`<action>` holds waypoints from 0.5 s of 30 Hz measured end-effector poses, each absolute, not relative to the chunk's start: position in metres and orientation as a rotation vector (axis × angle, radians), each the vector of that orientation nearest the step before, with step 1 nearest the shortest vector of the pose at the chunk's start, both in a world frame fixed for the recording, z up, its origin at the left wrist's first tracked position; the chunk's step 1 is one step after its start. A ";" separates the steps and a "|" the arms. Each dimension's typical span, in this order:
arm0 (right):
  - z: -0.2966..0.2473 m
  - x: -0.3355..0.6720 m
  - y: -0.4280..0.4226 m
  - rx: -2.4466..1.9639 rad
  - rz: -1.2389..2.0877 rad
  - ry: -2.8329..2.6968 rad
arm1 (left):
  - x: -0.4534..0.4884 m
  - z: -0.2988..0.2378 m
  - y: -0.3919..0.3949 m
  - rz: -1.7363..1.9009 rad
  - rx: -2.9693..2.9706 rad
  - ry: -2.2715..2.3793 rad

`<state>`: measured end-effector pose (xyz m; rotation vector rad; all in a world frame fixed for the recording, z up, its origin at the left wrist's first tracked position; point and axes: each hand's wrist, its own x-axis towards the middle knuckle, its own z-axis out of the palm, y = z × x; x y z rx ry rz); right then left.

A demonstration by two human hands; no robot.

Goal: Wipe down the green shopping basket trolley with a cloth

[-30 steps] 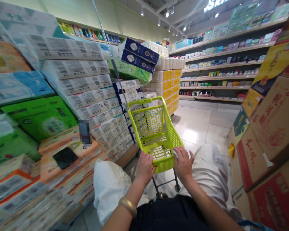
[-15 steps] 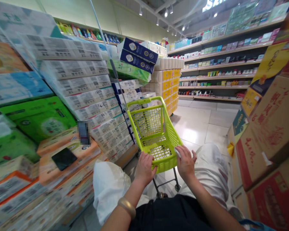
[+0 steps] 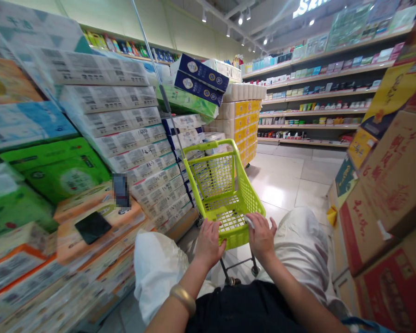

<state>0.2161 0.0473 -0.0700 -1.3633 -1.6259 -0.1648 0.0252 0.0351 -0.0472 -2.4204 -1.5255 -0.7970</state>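
A lime-green shopping cart (image 3: 244, 196) with a perforated basket stands between my knees. My left hand (image 3: 208, 243) is closed over the left part of the basket's near rim, fingers on top and thumb in front. At the right part of the same rim, my right hand (image 3: 262, 236) presses a small white wipe (image 3: 250, 223) to the plastic; only a corner of the wipe shows beside the fingers. A thin metal pole (image 3: 159, 83) rises from the cart's far left corner.
Packs of paper tissue (image 3: 152, 152) are stacked at my left, with a black phone-like object (image 3: 92, 227) lying on an orange pack. Cardboard cartons (image 3: 391, 185) stand close on my right. Ahead are a tiled floor (image 3: 280, 173) and stocked shelves (image 3: 312, 111).
My right hand has slid a little to the left along the near rim with the white wipe. My left hand and the cart have hardly moved.
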 end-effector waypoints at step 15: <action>-0.066 0.214 0.046 -1.341 -0.139 -1.671 | 0.024 -0.049 0.036 -0.772 -2.398 -1.491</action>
